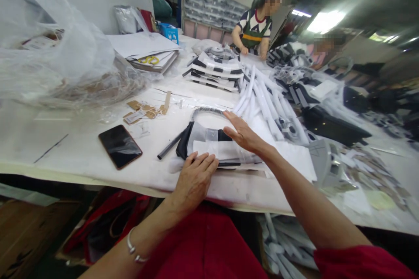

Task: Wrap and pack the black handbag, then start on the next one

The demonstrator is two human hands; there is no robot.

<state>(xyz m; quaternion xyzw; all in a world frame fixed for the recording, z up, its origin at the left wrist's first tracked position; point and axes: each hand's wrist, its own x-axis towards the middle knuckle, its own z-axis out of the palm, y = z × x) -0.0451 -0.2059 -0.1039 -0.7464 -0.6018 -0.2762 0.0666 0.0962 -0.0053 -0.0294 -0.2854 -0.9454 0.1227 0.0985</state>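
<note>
A black-and-white handbag [214, 150] lies flat on the table in front of me, partly covered with white, filmy wrapping. Its curved handle [204, 111], wrapped in clear film, arches at the far side, and a dark strap end [170, 144] sticks out to the left. My left hand [197, 176] rests on the bag's near edge, fingers extended and lying flat. Over the bag's right part is my right hand [241, 132], fingers stretched out and thumb apart, with nothing held in it. Whether its fingertips touch the handle I cannot tell.
A phone [120, 146] and cardboard tags [147, 109] lie to the left. Beyond are stacked bags [214, 69], white wrapped strips [262, 96], and papers with yellow scissors [149, 59]. Plastic sheeting [65, 61] piles up at far left. A co-worker [253, 26] stands across the table.
</note>
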